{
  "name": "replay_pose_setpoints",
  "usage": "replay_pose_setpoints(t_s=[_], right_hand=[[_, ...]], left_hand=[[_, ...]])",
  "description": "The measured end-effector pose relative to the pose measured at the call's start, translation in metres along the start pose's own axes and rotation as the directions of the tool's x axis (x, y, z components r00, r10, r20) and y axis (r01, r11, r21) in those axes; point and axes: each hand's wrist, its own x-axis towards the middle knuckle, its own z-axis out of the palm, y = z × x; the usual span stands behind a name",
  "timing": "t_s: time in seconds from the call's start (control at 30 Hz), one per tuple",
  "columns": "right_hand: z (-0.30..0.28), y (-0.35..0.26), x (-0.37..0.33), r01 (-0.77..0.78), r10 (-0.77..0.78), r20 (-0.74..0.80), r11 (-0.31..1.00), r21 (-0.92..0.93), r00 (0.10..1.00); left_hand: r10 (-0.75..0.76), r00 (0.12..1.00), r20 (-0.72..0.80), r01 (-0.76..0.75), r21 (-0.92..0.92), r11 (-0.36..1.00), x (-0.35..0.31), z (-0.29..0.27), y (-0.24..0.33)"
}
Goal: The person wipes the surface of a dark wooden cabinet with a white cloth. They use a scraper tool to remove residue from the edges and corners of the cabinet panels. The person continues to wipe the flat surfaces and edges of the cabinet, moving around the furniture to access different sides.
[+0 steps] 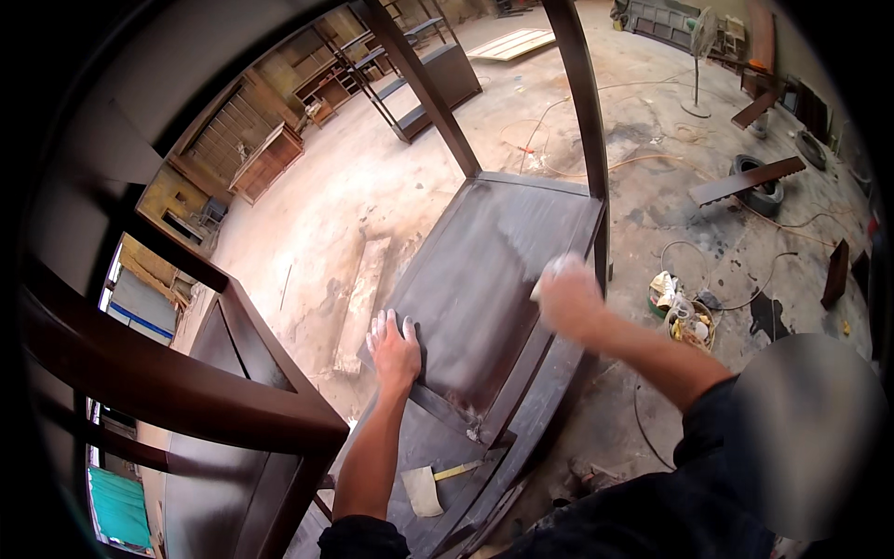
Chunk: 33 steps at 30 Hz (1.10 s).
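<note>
My left hand [395,352] lies with its fingers spread on the near left edge of a dark wooden panel [466,279] set in a frame with tall posts. Pale dust coats its fingertips. Over the panel's right edge, my right hand [570,296] is closed and smeared by motion. Something small and pale shows at its fingers, too blurred to name. Whitish dust streaks the panel's surface. Below the panel, on a dark wooden surface, lie a beige sheet [423,491] that looks like sandpaper and a thin yellow strip [458,470].
A dark brown wooden frame [186,373] rises close on my left. Tall posts [582,102] stand at the panel's far end. To the right are a basket of odds and ends [690,326], a tyre [759,191] with a plank across it, and cables on the dusty floor.
</note>
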Motion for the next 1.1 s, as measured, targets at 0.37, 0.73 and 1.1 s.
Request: replay_pose_setpoints(t_s=[0.37,0.73,1.1], right_hand=[[0.045,0.092,0.087,-0.166,0.171,-0.097,0.984,0.061,0.980],[0.055,0.130,0.097,-0.092,0.101,-0.051,0.983,0.157,0.994],[-0.007,0.062,0.052,0.207,-0.234,0.108,0.954,0.215,0.966]], left_hand=[[0.039,0.999,-0.024,-0.039,0.002,0.999,0.008,-0.003,0.015],[0.045,0.999,-0.029,-0.046,-0.016,0.999,0.008,-0.002,0.024],[0.017,0.999,-0.033,-0.018,-0.033,0.999,0.004,-0.008,0.018]])
